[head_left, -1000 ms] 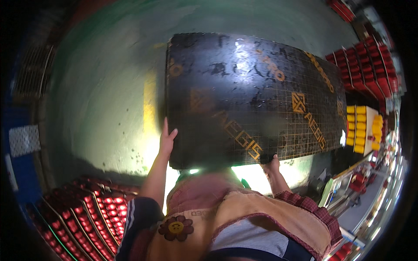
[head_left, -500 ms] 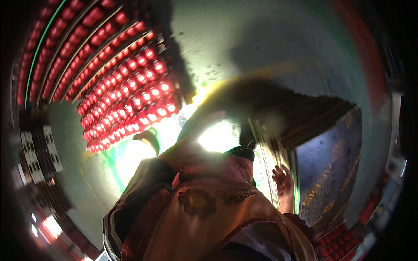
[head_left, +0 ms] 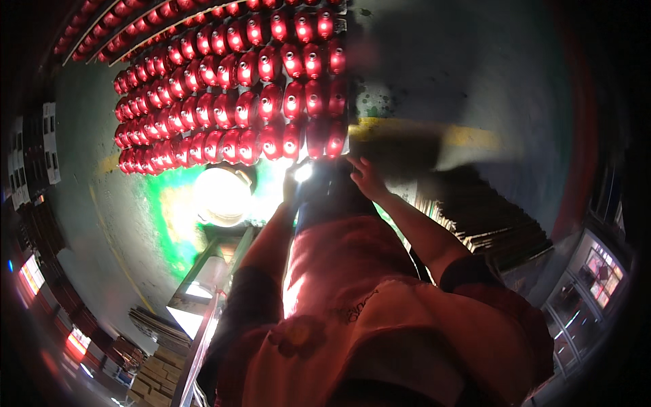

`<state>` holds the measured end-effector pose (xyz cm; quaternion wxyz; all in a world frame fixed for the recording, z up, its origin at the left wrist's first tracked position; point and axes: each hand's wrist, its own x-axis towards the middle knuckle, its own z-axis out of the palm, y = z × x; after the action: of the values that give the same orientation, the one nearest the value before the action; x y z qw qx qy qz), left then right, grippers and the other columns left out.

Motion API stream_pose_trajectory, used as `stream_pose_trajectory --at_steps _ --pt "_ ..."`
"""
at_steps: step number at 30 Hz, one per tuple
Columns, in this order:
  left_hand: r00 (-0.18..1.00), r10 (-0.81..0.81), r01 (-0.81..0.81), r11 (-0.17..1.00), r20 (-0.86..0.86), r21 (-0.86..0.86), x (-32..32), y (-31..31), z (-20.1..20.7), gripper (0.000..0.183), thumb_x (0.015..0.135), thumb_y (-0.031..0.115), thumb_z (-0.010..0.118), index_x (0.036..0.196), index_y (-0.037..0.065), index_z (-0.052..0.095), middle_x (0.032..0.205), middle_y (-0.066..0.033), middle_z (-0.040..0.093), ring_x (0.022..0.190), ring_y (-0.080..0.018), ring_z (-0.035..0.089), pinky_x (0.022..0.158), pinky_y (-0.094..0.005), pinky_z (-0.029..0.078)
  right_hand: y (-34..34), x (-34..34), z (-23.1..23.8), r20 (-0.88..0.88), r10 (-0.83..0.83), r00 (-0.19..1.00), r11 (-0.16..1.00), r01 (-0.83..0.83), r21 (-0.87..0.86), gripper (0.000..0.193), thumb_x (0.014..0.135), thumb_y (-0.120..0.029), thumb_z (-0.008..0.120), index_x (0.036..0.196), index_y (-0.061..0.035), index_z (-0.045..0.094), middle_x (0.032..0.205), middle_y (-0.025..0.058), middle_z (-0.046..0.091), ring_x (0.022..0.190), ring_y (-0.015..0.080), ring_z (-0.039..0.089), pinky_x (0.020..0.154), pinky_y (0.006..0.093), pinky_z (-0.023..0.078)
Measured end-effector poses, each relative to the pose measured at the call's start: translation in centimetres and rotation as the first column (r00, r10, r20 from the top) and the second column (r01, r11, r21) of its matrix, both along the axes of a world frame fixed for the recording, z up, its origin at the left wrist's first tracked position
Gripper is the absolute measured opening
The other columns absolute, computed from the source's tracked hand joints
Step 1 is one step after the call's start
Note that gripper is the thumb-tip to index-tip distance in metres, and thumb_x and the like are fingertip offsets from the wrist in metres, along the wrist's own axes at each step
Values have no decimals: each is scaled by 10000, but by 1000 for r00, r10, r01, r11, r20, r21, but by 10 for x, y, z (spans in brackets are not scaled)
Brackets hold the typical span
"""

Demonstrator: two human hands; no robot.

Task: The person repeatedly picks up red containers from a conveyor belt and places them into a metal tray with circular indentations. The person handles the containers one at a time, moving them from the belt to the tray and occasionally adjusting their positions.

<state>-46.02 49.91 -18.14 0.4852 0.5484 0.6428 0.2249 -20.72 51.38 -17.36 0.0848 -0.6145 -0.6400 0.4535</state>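
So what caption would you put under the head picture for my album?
Both hands, left and right, reach to the near edge of a tray packed with shiny red parts on a green floor.

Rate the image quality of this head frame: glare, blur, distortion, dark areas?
Head view: a blown-out glare spot on the green floor washes out detail beside the left hand; the right hand and the dark board are motion-smeared; the red parts stay fairly sharp but their rows bend with the fisheye; the rim falls to near black, with a red-tinted cast overall.
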Motion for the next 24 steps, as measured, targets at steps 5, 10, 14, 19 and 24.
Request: stream_pose_trajectory --at_steps 5,10,14,19,24 --pt "984 34 -35 999 -172 -8 46 25 -70 592 799 131 610 1379 224 537 1507 -237 340 1360 -418 354 1109 -448 355 15 -59 -102 191 32 981 999 -28 -27 683 881 -142 583 1503 -274 333 1463 346 293 1267 504 428 1009 511 442" --pt "978 176 -161 978 -110 136 59 49 -131 559 856 217 611 1395 314 496 1524 -284 239 1379 -488 294 1096 -503 360 30 -82 -165 72 -130 989 966 110 236 647 858 -175 600 1467 -253 396 1480 327 264 1303 524 364 1060 520 393" --pt "969 183 -165 979 -165 119 58 55 -145 550 841 258 663 1366 329 517 1537 -273 207 1372 -488 308 1076 -523 375 39 -93 -170 -44 -340 939 922 342 179 626 867 -163 623 1452 -205 404 1468 256 291 1308 444 367 1082 481 360" --pt "920 388 -382 920 -58 85 62 54 -142 622 873 248 675 1392 6 431 1420 -138 460 1277 -265 486 1052 -374 389 44 -101 -165 75 -443 894 869 407 283 640 833 -119 688 1419 -186 439 1449 231 325 1299 422 380 1077 458 368" --pt "958 287 -285 956 -21 77 55 48 -148 667 836 187 666 1432 64 393 1457 -176 416 1281 -297 481 1045 -390 405 41 -96 -173 123 -450 885 865 397 307 627 804 -97 714 1385 -182 494 1367 208 434 1271 415 426 1063 459 387"
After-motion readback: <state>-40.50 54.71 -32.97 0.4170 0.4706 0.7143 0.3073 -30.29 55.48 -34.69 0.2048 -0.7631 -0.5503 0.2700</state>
